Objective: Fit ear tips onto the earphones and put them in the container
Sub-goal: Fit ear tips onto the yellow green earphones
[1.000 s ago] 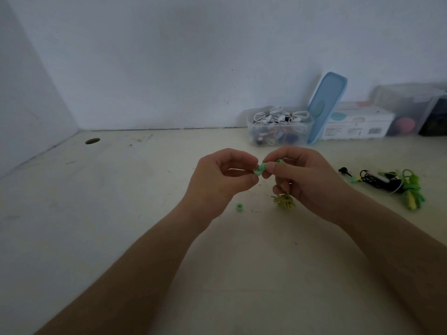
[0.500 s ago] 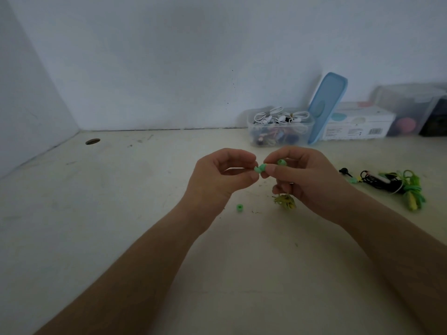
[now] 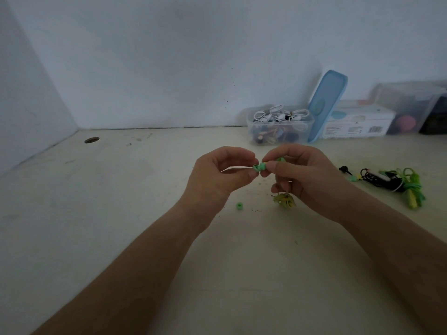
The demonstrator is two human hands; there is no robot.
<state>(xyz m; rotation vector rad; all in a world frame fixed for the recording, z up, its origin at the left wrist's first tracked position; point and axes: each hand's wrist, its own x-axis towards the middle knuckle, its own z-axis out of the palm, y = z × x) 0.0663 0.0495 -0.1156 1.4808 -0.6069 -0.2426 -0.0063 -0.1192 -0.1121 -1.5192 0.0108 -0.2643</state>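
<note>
Little had shifted since half a second earlier; our hands stayed raised above the table [image 3: 121, 213], fingertips almost meeting. Our left hand [image 3: 217, 182] pinched a green ear tip [image 3: 258, 167] between thumb and forefinger; our right hand [image 3: 304, 180] pinched the green earphone [image 3: 280, 160] just beside it, tip and bud touching as far as we could tell; the yellow-green coiled cable [image 3: 285, 200] hung beneath the right palm. A second ear tip [image 3: 239, 206] lay on the table below the left hand. The clear container [image 3: 249, 122], holding white earphones, stood by the back wall, its blue lid [image 3: 326, 105] leaning beside it; more earphones [image 3: 396, 182] lay well to the right.
</note>
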